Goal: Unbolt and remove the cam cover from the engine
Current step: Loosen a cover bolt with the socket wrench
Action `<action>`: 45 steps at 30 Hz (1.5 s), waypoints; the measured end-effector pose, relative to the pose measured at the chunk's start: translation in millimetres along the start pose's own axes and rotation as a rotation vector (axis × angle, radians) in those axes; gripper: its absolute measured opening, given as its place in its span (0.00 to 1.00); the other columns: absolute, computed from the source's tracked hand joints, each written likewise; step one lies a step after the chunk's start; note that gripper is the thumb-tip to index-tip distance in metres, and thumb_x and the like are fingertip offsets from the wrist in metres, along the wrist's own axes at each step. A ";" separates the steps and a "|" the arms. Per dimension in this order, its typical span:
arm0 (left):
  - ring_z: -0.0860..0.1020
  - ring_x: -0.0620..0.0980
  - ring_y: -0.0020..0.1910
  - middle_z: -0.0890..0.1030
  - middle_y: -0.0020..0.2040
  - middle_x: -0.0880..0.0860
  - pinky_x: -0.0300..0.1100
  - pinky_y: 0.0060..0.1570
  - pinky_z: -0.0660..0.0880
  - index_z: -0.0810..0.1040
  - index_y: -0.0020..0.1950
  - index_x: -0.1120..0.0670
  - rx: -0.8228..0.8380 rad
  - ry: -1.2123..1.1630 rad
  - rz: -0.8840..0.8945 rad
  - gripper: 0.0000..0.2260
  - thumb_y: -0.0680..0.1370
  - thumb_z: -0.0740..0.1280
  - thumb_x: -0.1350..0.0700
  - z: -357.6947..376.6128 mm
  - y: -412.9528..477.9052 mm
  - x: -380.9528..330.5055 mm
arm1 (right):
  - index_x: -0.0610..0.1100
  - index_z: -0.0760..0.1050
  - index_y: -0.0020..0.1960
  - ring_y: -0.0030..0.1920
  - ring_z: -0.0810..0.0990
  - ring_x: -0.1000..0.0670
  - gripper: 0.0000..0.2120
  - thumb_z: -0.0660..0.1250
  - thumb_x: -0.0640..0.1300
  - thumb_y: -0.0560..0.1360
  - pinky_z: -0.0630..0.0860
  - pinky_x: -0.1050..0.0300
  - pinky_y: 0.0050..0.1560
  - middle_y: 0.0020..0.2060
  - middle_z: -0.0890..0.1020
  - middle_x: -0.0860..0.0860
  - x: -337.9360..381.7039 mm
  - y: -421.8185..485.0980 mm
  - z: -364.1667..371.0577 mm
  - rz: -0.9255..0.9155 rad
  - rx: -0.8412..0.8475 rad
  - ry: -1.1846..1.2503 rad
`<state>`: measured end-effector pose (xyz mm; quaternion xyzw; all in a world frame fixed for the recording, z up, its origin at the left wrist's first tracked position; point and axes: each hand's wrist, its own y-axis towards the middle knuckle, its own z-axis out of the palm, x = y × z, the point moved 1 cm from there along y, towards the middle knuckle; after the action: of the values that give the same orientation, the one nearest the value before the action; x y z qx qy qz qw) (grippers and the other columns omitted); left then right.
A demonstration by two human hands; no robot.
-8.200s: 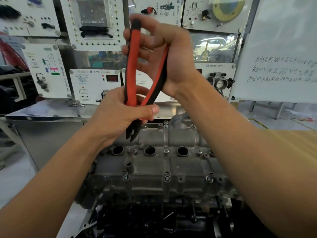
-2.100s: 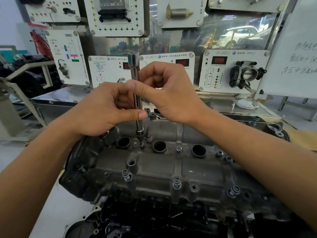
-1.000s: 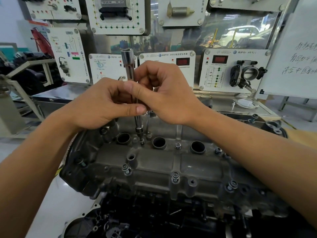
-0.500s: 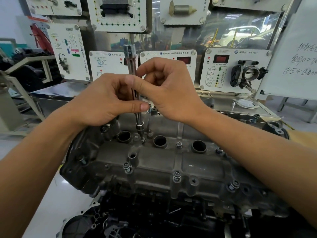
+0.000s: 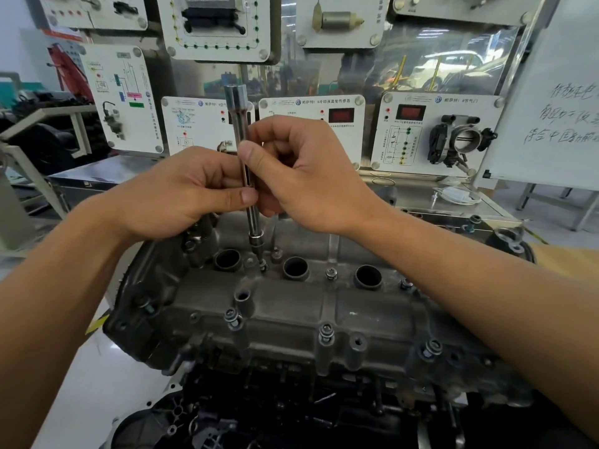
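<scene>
Plainly, the unbolting step was in hand: a long steel socket bar (image 5: 241,131) stood nearly upright, its lower tip seated on a bolt (image 5: 263,265) straight below the fingers (image 5: 236,196), between the first two round wells on the cover's far side. The left hand (image 5: 181,192) came in from the left with its thumb laid across the front of the bar and its other fingers curled behind, clamped on the shaft. The right hand (image 5: 301,176) met it from the other side, thumb tip pressed on the bar just above the left thumb, the rest of its fingers curled round the back. Both wrists were held above the cover, the forearms angling in from the lower corners. The cam cover (image 5: 291,306) sat on the engine (image 5: 291,400), beneath the fingers and nearer than them. With more bolts (image 5: 326,332) showing along its near edge, most of the job seemed to lie ahead. The next move would call for twirling the bar between the fingers while holding it in line with the bolt, so the tip did not slip off the head, then lifting the freed bolt clear.
</scene>
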<state>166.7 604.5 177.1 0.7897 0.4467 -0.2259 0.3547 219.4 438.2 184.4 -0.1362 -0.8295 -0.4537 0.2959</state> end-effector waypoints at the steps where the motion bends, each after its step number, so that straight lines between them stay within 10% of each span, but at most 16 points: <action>1: 0.84 0.42 0.52 0.87 0.49 0.47 0.31 0.54 0.76 0.83 0.53 0.52 -0.002 0.012 -0.006 0.07 0.78 0.68 0.53 1.3 0.2 -1.2 | 0.39 0.77 0.47 0.22 0.78 0.47 0.04 0.67 0.40 0.79 0.73 0.58 0.27 0.24 0.77 0.46 0.0 -0.2 -0.4 -0.001 -0.006 0.007; 5: 0.85 0.55 0.48 0.87 0.45 0.47 0.55 0.59 0.78 0.86 0.47 0.45 -0.092 0.131 -0.002 0.08 0.74 0.69 0.44 7.2 3.3 -4.1 | 0.35 0.78 0.43 0.20 0.77 0.48 0.10 0.74 0.41 0.75 0.72 0.58 0.21 0.22 0.78 0.44 -1.6 -0.5 -1.5 0.034 -0.082 0.057; 10: 0.78 0.72 0.43 0.80 0.42 0.70 0.71 0.49 0.75 0.82 0.48 0.47 -0.144 0.100 0.018 0.20 0.66 0.73 0.34 8.5 8.7 -4.1 | 0.41 0.79 0.38 0.26 0.73 0.58 0.10 0.78 0.44 0.70 0.70 0.66 0.28 0.27 0.78 0.51 -2.8 2.3 -2.8 0.032 -0.150 -0.009; 14: 0.77 0.66 0.37 0.81 0.37 0.65 0.56 0.42 0.81 0.83 0.43 0.44 -0.169 0.089 0.068 0.13 0.68 0.75 0.37 10.3 8.1 -4.3 | 0.41 0.79 0.40 0.28 0.74 0.58 0.09 0.78 0.43 0.71 0.73 0.64 0.30 0.28 0.78 0.50 0.0 0.9 -2.2 0.018 -0.102 -0.028; 18: 0.68 0.38 0.22 0.72 0.22 0.41 0.25 0.26 0.63 0.78 0.30 0.40 -0.195 0.108 0.093 0.08 0.68 0.74 0.45 13.6 7.5 -6.4 | 0.38 0.80 0.40 0.28 0.73 0.57 0.09 0.78 0.41 0.70 0.73 0.62 0.30 0.28 0.78 0.49 -1.7 -0.6 -0.4 0.020 -0.080 -0.027; 24: 0.69 0.38 0.23 0.72 0.22 0.42 0.25 0.26 0.64 0.77 0.28 0.42 -0.216 0.142 0.074 0.15 0.71 0.75 0.57 14.3 10.5 -3.0 | 0.39 0.79 0.40 0.28 0.72 0.59 0.08 0.78 0.41 0.71 0.71 0.65 0.30 0.28 0.77 0.51 -1.9 0.9 1.9 0.040 -0.068 -0.050; 29: 0.77 0.42 0.31 0.81 0.33 0.49 0.34 0.35 0.73 0.81 0.39 0.47 -0.130 0.228 0.057 0.09 0.73 0.71 0.44 12.0 6.9 -5.2 | 0.39 0.80 0.42 0.29 0.77 0.54 0.05 0.74 0.40 0.74 0.77 0.57 0.33 0.30 0.81 0.47 -2.6 1.9 0.8 0.036 -0.042 -0.115; 34: 0.83 0.37 0.48 0.86 0.46 0.40 0.27 0.50 0.74 0.85 0.48 0.43 0.017 0.062 0.088 0.10 0.75 0.68 0.58 2.2 1.6 -7.9 | 0.35 0.78 0.46 0.27 0.77 0.51 0.05 0.68 0.38 0.78 0.74 0.58 0.31 0.30 0.79 0.47 -2.6 3.5 -5.4 0.030 0.085 -0.092; 45: 0.80 0.45 0.33 0.84 0.34 0.52 0.33 0.36 0.75 0.85 0.40 0.43 -0.183 0.113 0.097 0.06 0.67 0.77 0.44 5.4 9.4 -2.0 | 0.41 0.79 0.35 0.27 0.73 0.57 0.11 0.78 0.45 0.71 0.71 0.62 0.29 0.26 0.78 0.50 -6.5 5.4 -1.4 0.018 -0.086 -0.079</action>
<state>173.6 596.0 178.4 0.7862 0.4461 -0.1219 0.4099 227.7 440.3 184.6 -0.1742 -0.8190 -0.4803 0.2609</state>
